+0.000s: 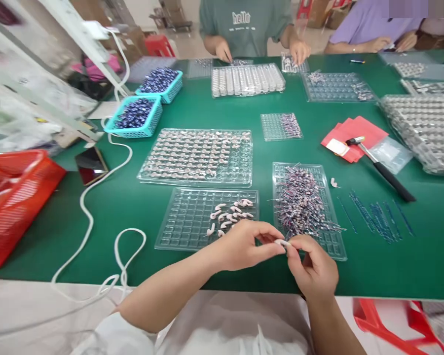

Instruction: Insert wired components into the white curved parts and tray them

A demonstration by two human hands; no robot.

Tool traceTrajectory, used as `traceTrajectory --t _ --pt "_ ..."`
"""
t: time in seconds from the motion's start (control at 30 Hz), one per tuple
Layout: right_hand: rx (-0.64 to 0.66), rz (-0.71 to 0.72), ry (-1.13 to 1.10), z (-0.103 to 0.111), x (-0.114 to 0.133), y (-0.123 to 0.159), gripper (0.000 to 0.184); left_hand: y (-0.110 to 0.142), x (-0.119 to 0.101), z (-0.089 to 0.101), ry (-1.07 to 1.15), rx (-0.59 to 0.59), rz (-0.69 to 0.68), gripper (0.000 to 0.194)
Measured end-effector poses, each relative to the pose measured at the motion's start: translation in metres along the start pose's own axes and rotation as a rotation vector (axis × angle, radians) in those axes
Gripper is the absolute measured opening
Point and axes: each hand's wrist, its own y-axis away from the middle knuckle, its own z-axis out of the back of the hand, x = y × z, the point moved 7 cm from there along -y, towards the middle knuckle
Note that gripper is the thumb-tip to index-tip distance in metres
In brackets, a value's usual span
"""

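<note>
A small curved white piece (282, 242) is between my two hands, just above the near edge of the trays. My left hand (246, 244) pinches it between thumb and fingertips. From the other side, my right hand (315, 266) has thumb and forefinger closed at its right end; anything smaller there is hidden. Beyond my left hand, a clear tray (185, 217) carries several similar loose curved pieces (225, 217). Just past my right hand, another clear tray (335, 241) bears a heap of thin-leaded small parts (301, 202).
A filled tray (192, 155), turquoise baskets (140, 129) and a phone (91, 165) are to the left, beside a white cable (89, 212). To the right lie a hammer (387, 175), red packets (370, 130) and thin blue strips (381, 222). Two people work across the table (373, 276).
</note>
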Motion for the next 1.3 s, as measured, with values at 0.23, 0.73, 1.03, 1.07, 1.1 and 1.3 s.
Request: traceTrajectory --t 0.23,0.73,1.03,1.07,1.1,1.3 --pt "0.085 0.053 0.012 -0.005 -0.002 0.0 0.013 0.014 -0.013 0.038 -0.262 -0.143 -0.044 0.013" --pt "0.022 0.054 0.012 -0.002 -0.001 0.0 0.012 0.042 0.015 0.106 -0.774 -0.306 0.114 0.031" --pt "0.016 0.07 -0.047 -0.005 -0.002 -0.001 0.014 -0.059 0.043 0.193 -0.951 -0.487 0.326 0.024" --pt "0.005 0.069 -0.058 -0.004 -0.002 0.0 0.015 -0.067 0.048 0.196 -0.961 -0.481 0.342 0.024" --pt "-0.012 0.063 -0.073 -0.002 -0.003 0.001 0.016 -0.072 0.052 0.198 -0.97 -0.475 0.358 0.024" --pt "-0.239 -0.061 -0.065 0.045 -0.017 0.007 0.019 -0.081 0.072 0.199 -0.968 -0.449 0.459 0.028"
